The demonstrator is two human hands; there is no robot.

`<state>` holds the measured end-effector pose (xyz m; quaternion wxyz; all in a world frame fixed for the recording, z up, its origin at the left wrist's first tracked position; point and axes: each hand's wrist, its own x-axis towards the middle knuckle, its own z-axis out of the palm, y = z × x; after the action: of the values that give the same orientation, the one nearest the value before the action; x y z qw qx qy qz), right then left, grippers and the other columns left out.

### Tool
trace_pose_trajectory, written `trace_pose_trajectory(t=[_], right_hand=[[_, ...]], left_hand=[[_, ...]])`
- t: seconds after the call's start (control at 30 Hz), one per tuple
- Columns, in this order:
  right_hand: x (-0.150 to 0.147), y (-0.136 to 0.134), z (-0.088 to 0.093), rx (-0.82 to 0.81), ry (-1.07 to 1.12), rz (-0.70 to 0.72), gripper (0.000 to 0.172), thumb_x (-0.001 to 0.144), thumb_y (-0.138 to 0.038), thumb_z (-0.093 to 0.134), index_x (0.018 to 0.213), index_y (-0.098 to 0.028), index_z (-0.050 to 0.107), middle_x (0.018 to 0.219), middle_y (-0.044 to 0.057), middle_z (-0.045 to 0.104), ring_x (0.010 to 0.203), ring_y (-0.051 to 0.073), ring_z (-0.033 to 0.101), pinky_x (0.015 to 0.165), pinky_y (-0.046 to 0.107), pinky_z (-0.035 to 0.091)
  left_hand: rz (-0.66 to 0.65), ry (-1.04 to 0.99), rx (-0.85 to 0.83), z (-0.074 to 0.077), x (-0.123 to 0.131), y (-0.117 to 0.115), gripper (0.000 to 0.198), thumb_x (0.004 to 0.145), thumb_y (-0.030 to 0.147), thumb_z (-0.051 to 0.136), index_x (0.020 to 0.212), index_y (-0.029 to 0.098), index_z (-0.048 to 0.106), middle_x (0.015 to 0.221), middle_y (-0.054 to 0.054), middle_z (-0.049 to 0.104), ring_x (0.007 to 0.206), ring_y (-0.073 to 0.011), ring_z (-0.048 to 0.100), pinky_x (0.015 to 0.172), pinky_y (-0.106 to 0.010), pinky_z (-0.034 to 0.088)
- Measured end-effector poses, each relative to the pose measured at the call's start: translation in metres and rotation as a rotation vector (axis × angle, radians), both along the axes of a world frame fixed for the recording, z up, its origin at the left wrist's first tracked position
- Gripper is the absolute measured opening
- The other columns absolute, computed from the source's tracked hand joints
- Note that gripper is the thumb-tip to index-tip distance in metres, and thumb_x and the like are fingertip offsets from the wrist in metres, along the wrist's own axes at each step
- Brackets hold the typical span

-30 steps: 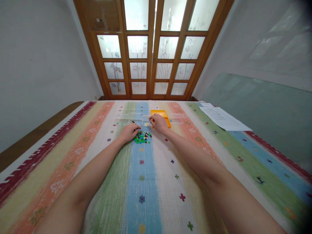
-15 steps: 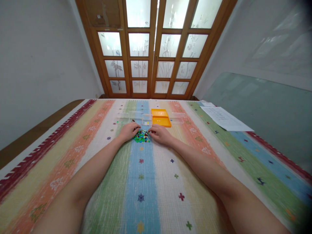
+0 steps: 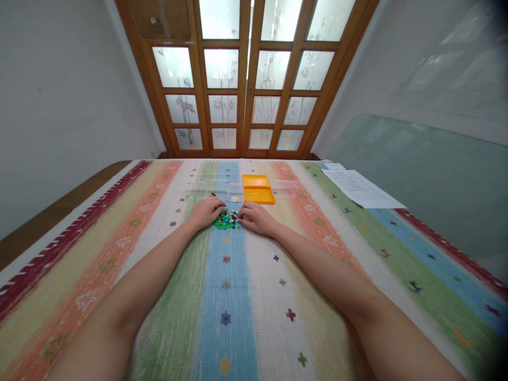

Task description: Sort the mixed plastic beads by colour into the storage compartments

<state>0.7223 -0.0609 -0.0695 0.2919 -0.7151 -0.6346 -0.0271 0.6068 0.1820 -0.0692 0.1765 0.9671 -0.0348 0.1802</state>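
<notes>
Doors: a wooden double door [image 3: 246, 79] with frosted glass panes etched with plants fills the far wall, between plain pale walls.
Cloth: a striped cloth [image 3: 238, 296] in red, orange, green, blue and cream, dotted with small crosses and stars, covers the whole surface from the near edge to the doors.
Glass panel: a large greenish pane [image 3: 428, 174] stands along the right side, beyond the cloth's edge.
Arms: two bare forearms reach forward from the bottom corners and meet near the middle of the cloth.
Paper: a white printed sheet [image 3: 359, 188] lies at the far right, well apart from the hands.
Trays: an orange tray [image 3: 256, 182] sits just beyond the hands, with a clear tray [image 3: 206, 188] to its left and another clear tray [image 3: 286, 188] to its right, in a row.
Left hand: the left hand [image 3: 205, 211] rests palm down, fingers bent, tips at the left edge of the pile; too small to tell whether they grip a piece.
Right hand: the right hand [image 3: 256, 218] rests likewise at the pile's right edge, fingers curled inward; a grip cannot be told.
Pile: a small heap of tiny pieces [image 3: 227, 219], mostly green with blue, dark and yellow, lies on the blue stripe between both hands, just short of the trays.
</notes>
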Motion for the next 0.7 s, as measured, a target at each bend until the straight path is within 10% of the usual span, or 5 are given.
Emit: trace_pose_trajectory(t=[0.43,0.7], right_hand=[[0.046,-0.011,-0.003,0.095,0.103,-0.845,0.023,0.097,-0.03,0.056,0.113,-0.023,0.071,0.078,0.003,0.07,0.071,0.021,0.061,0.065,0.029,0.038],[0.046,-0.011,-0.011,0.094,0.115,-0.653,0.021,0.096,-0.024,0.056,0.109,-0.021,0.073,0.085,0.004,0.073,0.077,0.02,0.063,0.07,0.029,0.041]], left_hand=[[-0.018,0.009,-0.085,0.009,0.001,-0.013,0.023,0.098,0.03,0.056,0.104,0.023,0.077,0.1,-0.005,0.073,0.089,-0.0203,0.066,0.085,-0.034,0.05],[-0.176,0.078,-0.086,0.016,0.0,-0.031,0.017,0.095,0.03,0.063,0.098,0.023,0.078,0.097,-0.006,0.068,0.093,-0.0209,0.064,0.086,-0.034,0.05]])
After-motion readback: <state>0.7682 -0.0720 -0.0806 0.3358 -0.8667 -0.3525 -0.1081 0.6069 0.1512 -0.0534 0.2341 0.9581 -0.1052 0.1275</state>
